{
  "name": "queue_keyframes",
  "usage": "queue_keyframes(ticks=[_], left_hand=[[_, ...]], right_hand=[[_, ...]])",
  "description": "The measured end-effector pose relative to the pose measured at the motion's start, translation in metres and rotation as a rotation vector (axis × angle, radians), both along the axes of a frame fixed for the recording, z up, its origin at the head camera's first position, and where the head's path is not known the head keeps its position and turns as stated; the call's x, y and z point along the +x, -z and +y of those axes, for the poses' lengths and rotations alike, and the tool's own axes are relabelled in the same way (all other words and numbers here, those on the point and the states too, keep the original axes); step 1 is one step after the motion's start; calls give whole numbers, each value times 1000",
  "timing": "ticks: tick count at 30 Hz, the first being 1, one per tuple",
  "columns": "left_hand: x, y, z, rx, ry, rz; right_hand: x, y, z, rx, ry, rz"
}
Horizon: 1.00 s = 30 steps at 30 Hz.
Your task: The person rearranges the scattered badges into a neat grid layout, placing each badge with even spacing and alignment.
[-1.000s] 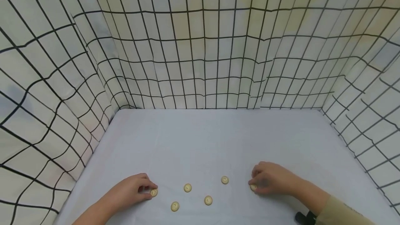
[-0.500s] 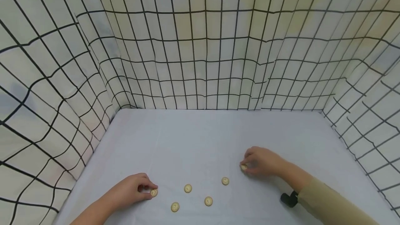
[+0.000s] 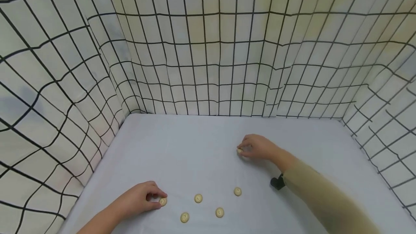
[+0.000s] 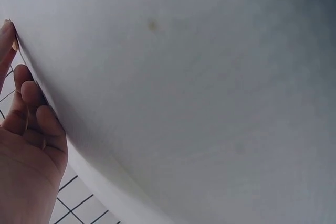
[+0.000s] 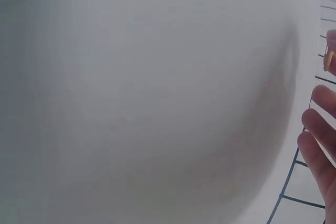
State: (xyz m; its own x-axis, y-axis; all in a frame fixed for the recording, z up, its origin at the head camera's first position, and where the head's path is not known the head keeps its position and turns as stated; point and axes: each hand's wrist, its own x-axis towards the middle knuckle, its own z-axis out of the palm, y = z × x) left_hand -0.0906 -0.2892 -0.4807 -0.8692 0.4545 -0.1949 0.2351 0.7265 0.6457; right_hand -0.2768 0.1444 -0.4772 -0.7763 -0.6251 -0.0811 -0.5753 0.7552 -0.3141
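In the head view, my left hand [image 3: 139, 197] lies low on the left and pinches a round cream button [image 3: 163, 201] between thumb and fingertips at the tabletop. The wrist camera there shows the curled fingers against the white cloth, with only a sliver of the button [image 4: 14, 45]. Farther forward and right of the middle, my right hand [image 3: 259, 148] pinches another cream button [image 3: 239, 151], partly covered by the fingers. That button's edge [image 5: 328, 59] shows at the right wrist view's border, seemingly above the cloth.
Several matching buttons lie flat between the hands: a back-left one [image 3: 198, 198], a front-left one [image 3: 184, 217], a front-right one [image 3: 219, 212] and a right one [image 3: 237, 191]. A white-covered table [image 3: 182, 147] is enclosed by black-gridded pale walls [image 3: 211, 53].
My right hand has travelled forward and to the left, carrying its button. My left hand keeps its pinch and place, and the loose buttons stay put; the head view has shifted slightly.
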Motion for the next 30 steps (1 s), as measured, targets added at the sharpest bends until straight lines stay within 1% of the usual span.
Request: queue_keyframes(ticks=[3, 6, 9, 12, 15, 20, 26, 30], left_hand=[[1, 1, 1, -3, -4, 13], [1, 1, 1, -5, -17, 5], [2, 1, 1, -4, -19, -5], [2, 0, 0, 2, -17, -7], [2, 0, 0, 3, -13, -3], [1, 0, 1, 6, -18, -9], [3, 0, 1, 1, -27, -2], [3, -1, 1, -10, -37, -14]], right_hand=[[-15, 3, -9, -4, 35, -6], [-28, 6, -19, -35, 82, -36], [-37, 8, -28, -92, 138, -77], [-43, 12, -36, -144, 196, -98], [-48, 18, -42, -155, 227, -89], [-54, 25, -45, -152, 239, -86], [-56, 23, -46, -173, 277, -139], [-56, 23, -46, -186, 295, -162]])
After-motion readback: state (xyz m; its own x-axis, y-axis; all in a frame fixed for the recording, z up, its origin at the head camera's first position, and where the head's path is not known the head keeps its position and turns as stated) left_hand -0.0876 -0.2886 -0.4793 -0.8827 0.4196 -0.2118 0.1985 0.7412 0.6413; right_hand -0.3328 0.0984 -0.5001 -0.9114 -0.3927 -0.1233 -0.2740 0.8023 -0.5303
